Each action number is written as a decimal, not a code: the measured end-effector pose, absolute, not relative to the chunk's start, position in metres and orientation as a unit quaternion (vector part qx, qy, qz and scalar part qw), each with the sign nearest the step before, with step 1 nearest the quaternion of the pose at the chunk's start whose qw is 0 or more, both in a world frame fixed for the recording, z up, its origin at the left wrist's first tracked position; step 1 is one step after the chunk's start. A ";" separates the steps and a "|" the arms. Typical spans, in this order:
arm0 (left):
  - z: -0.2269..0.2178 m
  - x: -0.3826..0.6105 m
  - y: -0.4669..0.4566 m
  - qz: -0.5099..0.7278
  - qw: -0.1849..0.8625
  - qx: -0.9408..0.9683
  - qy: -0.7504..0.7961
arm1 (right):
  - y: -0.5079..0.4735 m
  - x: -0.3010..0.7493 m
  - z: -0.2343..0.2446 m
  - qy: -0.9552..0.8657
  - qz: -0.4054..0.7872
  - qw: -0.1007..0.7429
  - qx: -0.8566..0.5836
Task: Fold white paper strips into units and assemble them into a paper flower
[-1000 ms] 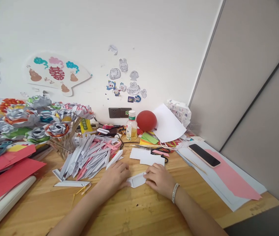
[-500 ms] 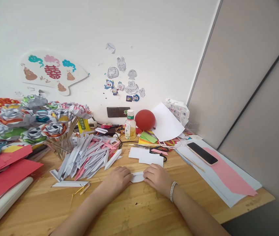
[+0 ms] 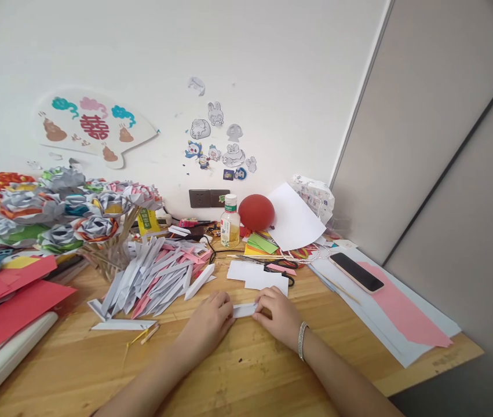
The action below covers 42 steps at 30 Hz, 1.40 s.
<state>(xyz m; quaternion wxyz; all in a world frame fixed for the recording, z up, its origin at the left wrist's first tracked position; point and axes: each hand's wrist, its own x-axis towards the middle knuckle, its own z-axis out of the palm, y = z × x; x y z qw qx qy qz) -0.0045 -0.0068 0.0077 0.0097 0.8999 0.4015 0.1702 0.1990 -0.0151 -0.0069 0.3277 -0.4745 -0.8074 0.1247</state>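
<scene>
Between my hands, low over the wooden table [image 3: 246, 370], is a narrow folded strip of white paper [image 3: 244, 310]. My left hand [image 3: 212, 317] is closed on its left end. Its right end is pinched by my right hand [image 3: 278, 313], which has a sparkling bracelet at the wrist. The fingers hide both ends of the strip. Just beyond my right hand lie flat white paper slips [image 3: 246, 270], partly over black-handled scissors [image 3: 291, 281]. A heap of folded white and pink paper strips [image 3: 154, 278] spreads to the left of my hands.
Paper flowers on sticks [image 3: 98, 223] stand at the left, behind red sheets [image 3: 15, 313]. A bottle [image 3: 230, 223] and a red balloon [image 3: 256, 212] are at the back. To the right, a phone [image 3: 356, 272] lies on white and pink paper.
The paper strip between my hands looks narrower and flatter, with its front edge folded up. My right hand's fingers have shifted into a pinch; my left hand has barely moved.
</scene>
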 end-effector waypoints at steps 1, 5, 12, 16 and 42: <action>0.008 -0.004 -0.007 0.175 0.036 0.892 0.415 | -0.015 0.198 -0.007 -0.796 0.137 0.337 -0.484; 0.008 -0.002 -0.006 0.184 0.101 0.864 0.457 | -0.011 0.194 -0.010 -0.759 0.163 0.362 -0.516; 0.008 0.004 -0.004 0.159 0.093 0.832 0.523 | -0.009 0.190 -0.017 -0.723 0.143 0.360 -0.572; 0.011 0.008 -0.004 0.150 0.094 0.817 0.549 | -0.009 0.189 -0.017 -0.712 0.144 0.354 -0.590; 0.009 0.002 0.003 0.177 0.125 0.796 0.565 | -0.011 0.190 -0.015 -0.708 0.113 0.334 -0.612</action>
